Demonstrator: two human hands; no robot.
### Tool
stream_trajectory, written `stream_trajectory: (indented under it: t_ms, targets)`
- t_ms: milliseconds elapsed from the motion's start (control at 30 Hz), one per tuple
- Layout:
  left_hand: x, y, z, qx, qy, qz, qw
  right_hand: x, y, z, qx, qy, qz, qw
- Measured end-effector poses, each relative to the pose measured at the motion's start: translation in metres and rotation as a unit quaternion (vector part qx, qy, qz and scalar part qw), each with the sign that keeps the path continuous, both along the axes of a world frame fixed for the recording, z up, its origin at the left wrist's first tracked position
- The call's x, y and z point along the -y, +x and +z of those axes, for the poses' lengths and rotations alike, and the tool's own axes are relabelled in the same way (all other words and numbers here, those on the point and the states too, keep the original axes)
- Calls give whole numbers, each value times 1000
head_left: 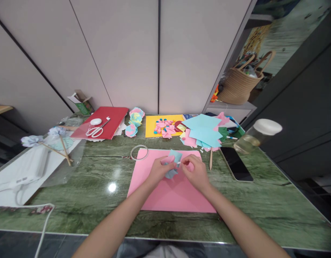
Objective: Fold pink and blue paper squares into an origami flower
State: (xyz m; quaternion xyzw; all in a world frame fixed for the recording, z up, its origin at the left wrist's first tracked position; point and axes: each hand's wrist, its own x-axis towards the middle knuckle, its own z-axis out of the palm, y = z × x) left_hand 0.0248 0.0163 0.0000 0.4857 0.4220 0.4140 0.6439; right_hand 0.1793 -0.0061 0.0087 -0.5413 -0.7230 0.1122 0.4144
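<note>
Left fingers (169,166) pinch folded blue paper (175,155) — right fingers (185,161) pinch a small white piece (178,163).

For the left hand (160,169), I see a wide passage over the green table (97,206), between the pink sheet (178,197) and the white device (33,168); the ring (131,153) narrows its far end. For the right hand (195,173), the phone (236,165) and bottle (247,143) obstruct the far right, but nearer the front edge I have room. Ahead, the paper pile (204,127) is a barrier.
</note>
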Motion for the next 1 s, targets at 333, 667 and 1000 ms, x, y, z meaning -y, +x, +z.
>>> stream_trajectory:
  t_ms: [333, 667, 1000]
  targets:
    - [0, 0, 1, -37, 5, 17, 999, 0, 1, -2, 24, -4, 11, 1000]
    - [2, 1, 2, -35, 34, 8, 999, 0, 1, -2, 34, -3, -3, 999]
    - [-2, 0, 1, 3, -13, 13, 1000, 1, 0, -3, 57, -4, 14, 998]
